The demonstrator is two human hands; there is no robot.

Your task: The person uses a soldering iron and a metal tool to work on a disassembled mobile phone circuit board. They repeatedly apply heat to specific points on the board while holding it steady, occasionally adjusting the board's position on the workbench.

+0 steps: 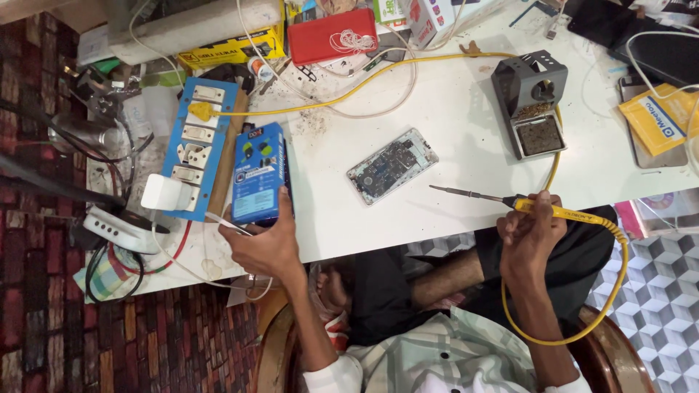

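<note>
My right hand [530, 231] grips a yellow-handled soldering iron [502, 199] at the table's front edge, its metal tip pointing left toward an opened phone with its circuit board showing [391, 165]. The tip is clear of the phone. My left hand [268, 240] rests on the near end of a blue box-shaped soldering station [260, 173], fingers around its lower edge, with a thin white stick by the fingers. The iron's yellow cable [568, 336] loops down past my lap.
A grey iron stand with a sponge tray [533, 102] sits right of the phone. A blue switch-and-socket board [192, 145] with a white plug lies left of the station. A red case [331, 34], boxes and tangled wires crowd the far edge. White tabletop [466, 145].
</note>
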